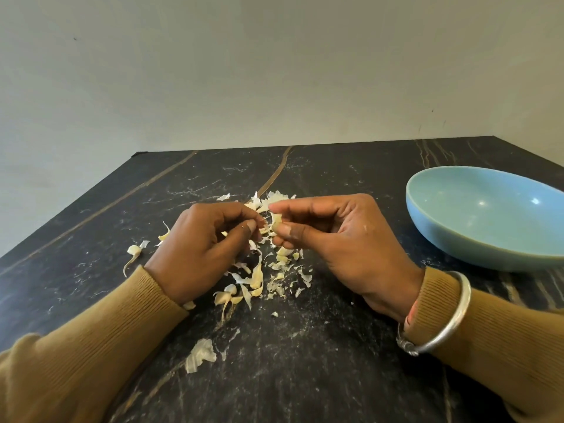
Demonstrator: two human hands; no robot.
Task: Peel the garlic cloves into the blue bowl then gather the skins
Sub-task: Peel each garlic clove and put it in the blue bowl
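Observation:
My right hand (332, 239) pinches a pale garlic clove (276, 222) between thumb and forefinger, just above the table. My left hand (204, 245) is right beside it, its thumb and fingertips pinching a strip of skin (265, 229) at the clove. Loose garlic skins (259, 279) lie scattered on the dark marble table (305, 361) under and between both hands. The blue bowl (476, 236) stands at the right, beyond my right hand; its visible inside shows no cloves.
A larger skin piece (200, 355) lies near the front, and a few more skins (134, 251) lie left of my left hand. The table's back edge meets a plain wall. A metal bangle (451, 319) circles my right wrist.

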